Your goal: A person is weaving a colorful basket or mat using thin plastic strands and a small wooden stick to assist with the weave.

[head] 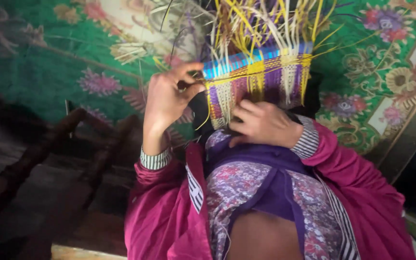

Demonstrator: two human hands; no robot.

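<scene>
A half-woven basket [258, 79] of yellow, purple, white and blue strips rests against my lap, with loose strip ends [266, 21] fanning out above it. My left hand [169, 98] pinches a yellow strip at the basket's left edge between thumb and fingers. My right hand [261, 124] lies curled against the lower front of the weave, its fingers pressing the basket's bottom edge. Both wrists show striped cuffs under magenta sleeves [362, 192].
A green floral carpet [49, 62] covers the floor behind the basket. A dark wooden chair frame [78, 139] stands at the left. A bundle of pale loose strips [131, 50] lies on the carpet. A dark edge [410, 139] runs along the right.
</scene>
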